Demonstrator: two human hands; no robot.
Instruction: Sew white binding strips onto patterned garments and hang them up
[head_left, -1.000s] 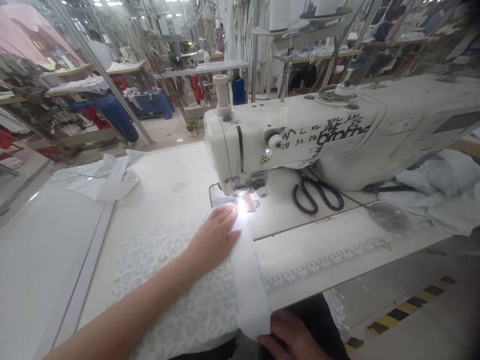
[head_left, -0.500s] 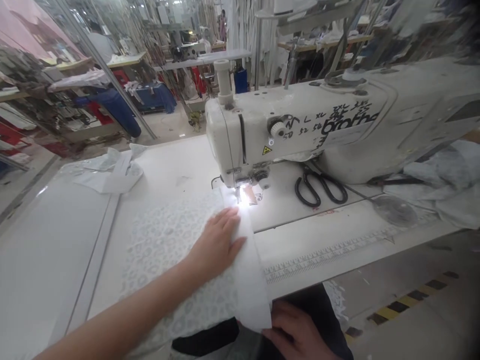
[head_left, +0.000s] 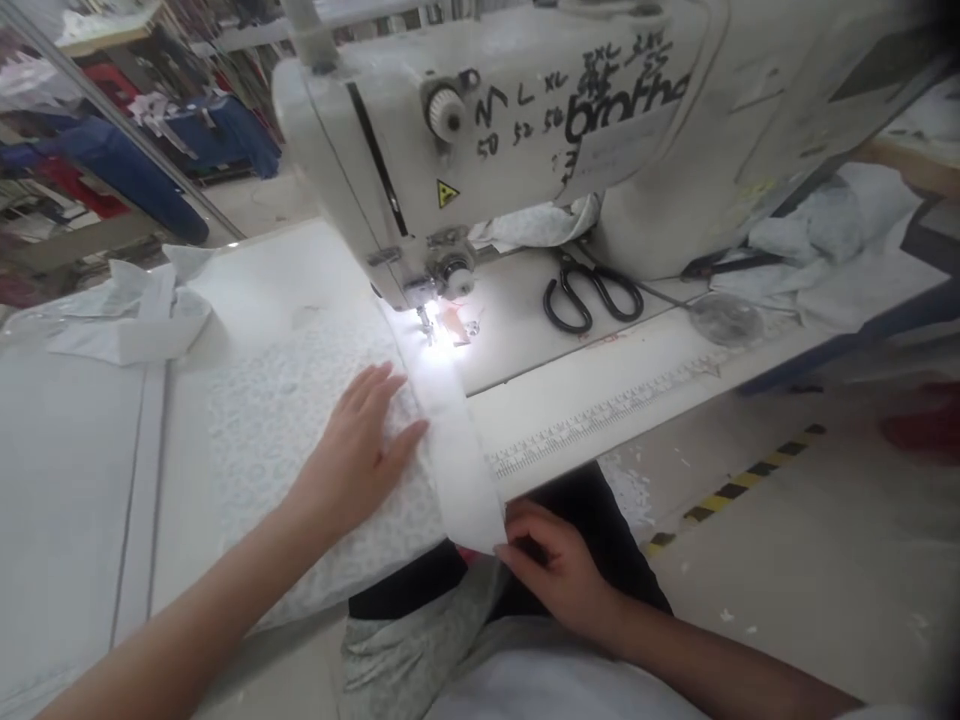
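A pale leopard-print fabric piece (head_left: pixel 255 450) lies on the sewing table, with a plain white strip (head_left: pixel 465 460) along its right edge. The strip runs up under the lit presser foot (head_left: pixel 427 325) of the sewing machine (head_left: pixel 510 130). My left hand (head_left: pixel 360 440) rests flat on the printed fabric, fingers spread, left of the strip. At the table's front edge, my right hand (head_left: pixel 551 560) pinches the strip's lower corner between thumb and fingers.
Black-handled scissors (head_left: pixel 592 295) lie right of the needle. A printed ruler scale (head_left: pixel 600 420) runs along the table front. Crumpled fabric (head_left: pixel 817 240) sits at the right, and cut white pieces (head_left: pixel 142 320) lie at the far left.
The view has shifted closer to the machine and tilted down. My left hand has drawn back from the presser foot onto the printed fabric. My right hand still pinches the strip's end.
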